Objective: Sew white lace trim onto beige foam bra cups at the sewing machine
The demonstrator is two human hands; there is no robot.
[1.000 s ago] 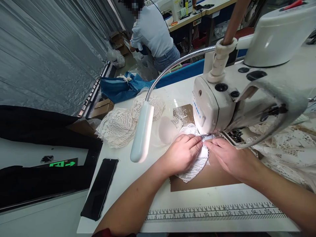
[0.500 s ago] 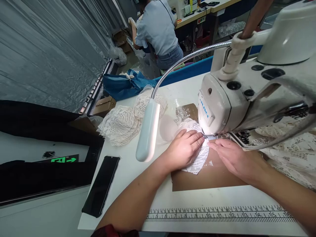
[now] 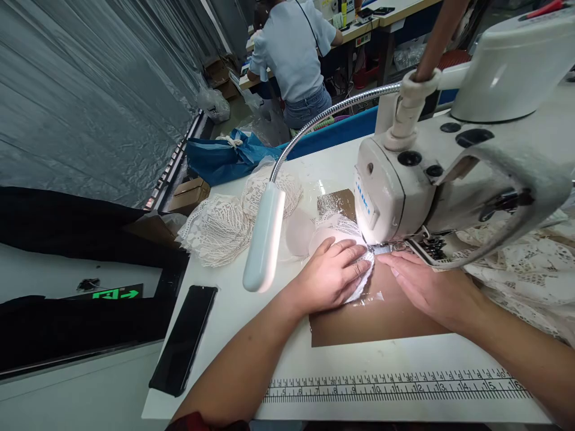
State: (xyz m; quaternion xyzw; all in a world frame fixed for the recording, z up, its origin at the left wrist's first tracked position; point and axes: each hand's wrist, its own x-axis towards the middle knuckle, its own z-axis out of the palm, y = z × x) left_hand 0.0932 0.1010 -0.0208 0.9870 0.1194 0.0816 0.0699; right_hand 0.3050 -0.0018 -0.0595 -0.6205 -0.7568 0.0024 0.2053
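Observation:
My left hand (image 3: 335, 274) lies flat with spread fingers on a white lace piece (image 3: 338, 225), pressing it against the bed of the sewing machine (image 3: 381, 188). The lace runs up to the needle area, where the machine head and my fingertips hide the stitching point. To the right of the lace, my right hand (image 3: 424, 287) rests with fingers stretched out, its fingertips close to the presser foot. Whether they touch the fabric edge I cannot tell. Beneath both hands is a brown cover sheet (image 3: 377, 329).
A lamp (image 3: 264, 239) on a bendable neck hangs left of the machine. Behind it sit lace cups (image 3: 220, 230). A black phone (image 3: 183, 341) lies at the table's left; a printed ruler (image 3: 395, 388) runs along the front. More lace (image 3: 521, 257) is heaped right. A co-worker (image 3: 291, 54) sits beyond.
The lace piece has moved away from me and turned under the machine head, so less of it shows in front of my left hand. Both hands stay near the needle.

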